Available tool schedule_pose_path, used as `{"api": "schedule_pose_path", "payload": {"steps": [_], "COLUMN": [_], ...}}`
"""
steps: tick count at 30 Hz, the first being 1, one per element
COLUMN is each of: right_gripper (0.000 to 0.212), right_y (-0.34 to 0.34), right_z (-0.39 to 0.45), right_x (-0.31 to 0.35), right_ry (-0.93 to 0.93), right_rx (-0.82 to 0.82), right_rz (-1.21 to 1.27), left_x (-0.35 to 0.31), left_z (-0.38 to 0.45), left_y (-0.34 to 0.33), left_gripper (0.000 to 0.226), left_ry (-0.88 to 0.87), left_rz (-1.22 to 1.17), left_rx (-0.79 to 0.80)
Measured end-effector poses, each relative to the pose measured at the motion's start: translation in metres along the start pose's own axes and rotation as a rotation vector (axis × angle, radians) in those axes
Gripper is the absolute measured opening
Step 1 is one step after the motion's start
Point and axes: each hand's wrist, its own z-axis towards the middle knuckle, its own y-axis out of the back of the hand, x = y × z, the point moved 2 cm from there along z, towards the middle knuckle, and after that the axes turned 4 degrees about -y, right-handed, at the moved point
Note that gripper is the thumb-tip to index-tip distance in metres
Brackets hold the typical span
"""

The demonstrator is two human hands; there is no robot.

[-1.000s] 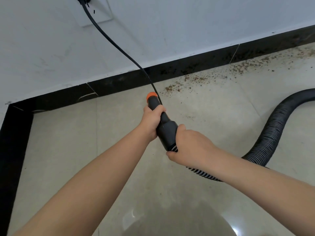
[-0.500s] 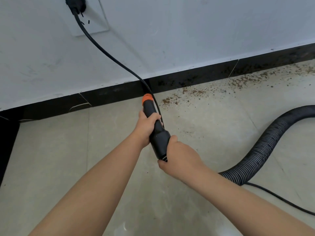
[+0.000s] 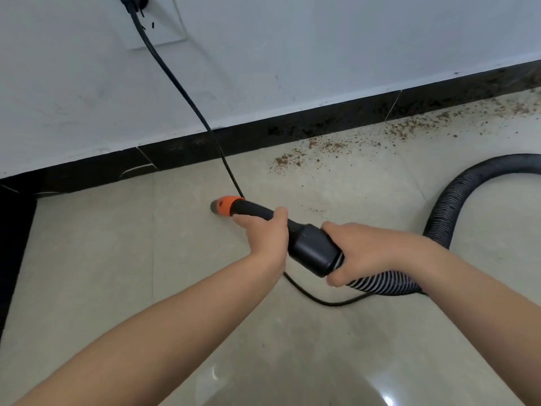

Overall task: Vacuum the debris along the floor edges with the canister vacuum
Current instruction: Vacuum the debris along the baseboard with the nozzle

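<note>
No brand, label or writing can be read on anything here. The left hand [image 3: 268, 234] is curled around the slim black neck of the nozzle [image 3: 263, 218], just behind its orange tip [image 3: 224, 205], and the right hand [image 3: 361, 253] is clamped around the joint where the nozzle's wide collar meets the hose [image 3: 456, 197]. The nozzle lies nearly level, its tip pointing left and low over the floor [image 3: 117, 259]; whether the tip touches the tile cannot be told. The debris [image 3: 322, 150] is scattered along the black baseboard [image 3: 292, 133], up and to the right of the tip and well apart from it. The hose loops off the right edge, so the canister is cut off. A black cord [image 3: 175, 80] drops from a plug [image 3: 131, 0] that is cropped at the top edge, passes behind the nozzle and reappears beneath the hands. The fingers of both hands are mostly hidden behind the nozzle.
</note>
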Motion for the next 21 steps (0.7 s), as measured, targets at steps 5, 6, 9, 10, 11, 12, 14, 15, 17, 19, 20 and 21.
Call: {"api": "schedule_pose_path", "payload": {"steps": [5, 6, 9, 10, 11, 12, 14, 15, 17, 19, 20, 21], "right_gripper": [0.046, 0.046, 0.047, 0.046, 0.044, 0.042, 0.042, 0.042, 0.046, 0.046, 0.044, 0.043], "right_y": [-0.002, -0.002, -0.004, -0.006, -0.009, -0.012, -0.017, -0.019, -0.022, -0.022, -0.022, -0.022], "right_z": [-0.014, -0.019, -0.031, -0.034, -0.037, -0.040, -0.042, -0.041, -0.034, -0.023, -0.018, -0.013], "right_x": [-0.029, -0.034, -0.052, -0.059, -0.066, -0.071, -0.077, -0.079, -0.080, -0.076, -0.072, -0.067], "right_ry": [-0.075, -0.088, -0.131, -0.145, -0.157, -0.163, -0.157, -0.152, -0.151, -0.138, -0.122, -0.103], "right_rx": [0.101, 0.131, 0.197, 0.211, 0.219, 0.218, 0.190, 0.159, 0.068, -0.023, -0.061, -0.093], "right_rz": [-0.007, -0.007, 0.004, 0.020, 0.040, 0.066, 0.137, 0.163, 0.189, 0.215, 0.224, 0.238], "left_x": [0.011, 0.012, 0.018, 0.021, 0.023, 0.024, 0.024, 0.023, 0.018, 0.014, 0.013, 0.010], "left_z": [-0.030, -0.035, -0.047, -0.050, -0.051, -0.052, -0.051, -0.048, -0.036, -0.020, -0.011, -0.003], "left_y": [-0.027, -0.032, -0.048, -0.053, -0.058, -0.063, -0.072, -0.074, -0.074, -0.070, -0.067, -0.063], "left_gripper": [0.092, 0.092, 0.093, 0.093, 0.093, 0.093, 0.093, 0.092, 0.091, 0.089, 0.088, 0.085], "left_ry": [-0.076, -0.073, -0.062, -0.066, -0.076, -0.097, -0.165, -0.187, -0.197, -0.191, -0.188, -0.193], "left_rz": [0.104, 0.111, 0.153, 0.167, 0.180, 0.197, 0.234, 0.254, 0.272, 0.267, 0.262, 0.260], "left_rx": [0.055, 0.069, 0.112, 0.141, 0.173, 0.206, 0.264, 0.285, 0.298, 0.272, 0.257, 0.246]}}
